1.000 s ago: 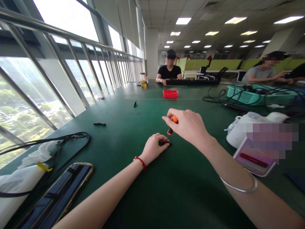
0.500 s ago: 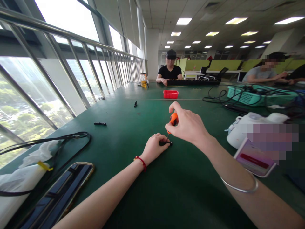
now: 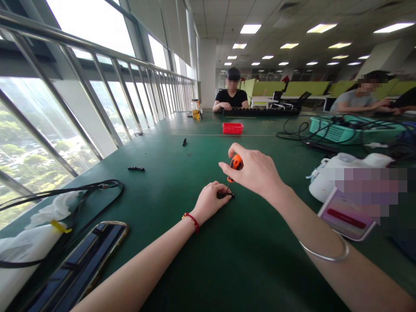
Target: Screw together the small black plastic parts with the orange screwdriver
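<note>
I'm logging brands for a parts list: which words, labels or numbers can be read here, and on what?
No text is readable.
Phone screen at the right: a red bar, marks too blurred; partly masked.
Dark phone at the left: no writing shows.
Jar far off: too small to tell.
Orange screwdriver in the right hand: no mark shows.
Small black part under the left hand: no mark shows.

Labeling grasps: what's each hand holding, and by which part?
Right hand grips the orange screwdriver by its handle; left hand pinches a small black part at its near end.
</note>
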`<state>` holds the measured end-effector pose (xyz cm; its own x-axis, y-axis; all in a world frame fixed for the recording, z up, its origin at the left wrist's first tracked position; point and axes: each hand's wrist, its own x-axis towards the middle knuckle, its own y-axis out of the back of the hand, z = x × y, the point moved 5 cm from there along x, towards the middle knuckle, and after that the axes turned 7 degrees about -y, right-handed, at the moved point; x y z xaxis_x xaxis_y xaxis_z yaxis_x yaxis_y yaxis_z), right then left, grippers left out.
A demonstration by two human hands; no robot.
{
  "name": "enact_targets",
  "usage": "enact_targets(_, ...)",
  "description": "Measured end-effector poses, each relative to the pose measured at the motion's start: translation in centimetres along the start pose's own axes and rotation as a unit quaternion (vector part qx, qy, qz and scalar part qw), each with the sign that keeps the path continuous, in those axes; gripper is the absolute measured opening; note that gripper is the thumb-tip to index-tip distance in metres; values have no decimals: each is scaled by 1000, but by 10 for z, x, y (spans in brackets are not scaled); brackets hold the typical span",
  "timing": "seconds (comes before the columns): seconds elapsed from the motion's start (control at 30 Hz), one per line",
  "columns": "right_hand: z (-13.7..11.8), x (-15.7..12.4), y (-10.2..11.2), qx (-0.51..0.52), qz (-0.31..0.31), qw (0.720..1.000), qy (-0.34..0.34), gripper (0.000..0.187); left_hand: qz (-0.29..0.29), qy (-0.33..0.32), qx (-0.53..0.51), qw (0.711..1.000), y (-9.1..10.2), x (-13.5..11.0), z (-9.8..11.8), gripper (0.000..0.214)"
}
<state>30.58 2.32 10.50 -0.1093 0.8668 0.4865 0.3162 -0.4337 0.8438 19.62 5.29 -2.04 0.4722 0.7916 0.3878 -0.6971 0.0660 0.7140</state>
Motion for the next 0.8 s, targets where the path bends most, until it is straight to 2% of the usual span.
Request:
enact_targets(0.07,1,0,-2,-11,-6,1000,-4,30,-1,0,0,1000,0,0,0,8)
enact_targets(0.13,2,1,-3,-17,-9,1000,-14,24,-1,-1,1,1000,0,0,0,8)
enact_targets(0.23,2,1,-2,-12,4,1000,-18,34,0,-1,2,1000,0,0,-1,8)
enact_targets(0.33,1,1,-1,-11,11,1000,-6,27,-1,-2,0,1000,-1,0,-1,9)
enact_targets(0.43,3,2,-1,-24,5,1000,-13,32,-2,0,0,1000,-1,-1,-1,9)
enact_targets(0.53,3,1,0,-9,3,1000,-5,19,-2,-3,3,1000,-1,-1,-1,8)
enact_targets(0.67,1,1,1,12,5,1000,-3,26,-2,-3,2,1000,0,0,-1,8)
enact_targets(0.8,2,1,-4,4,-26,1000,-13,30,-2,0,1,1000,0,0,-1,9)
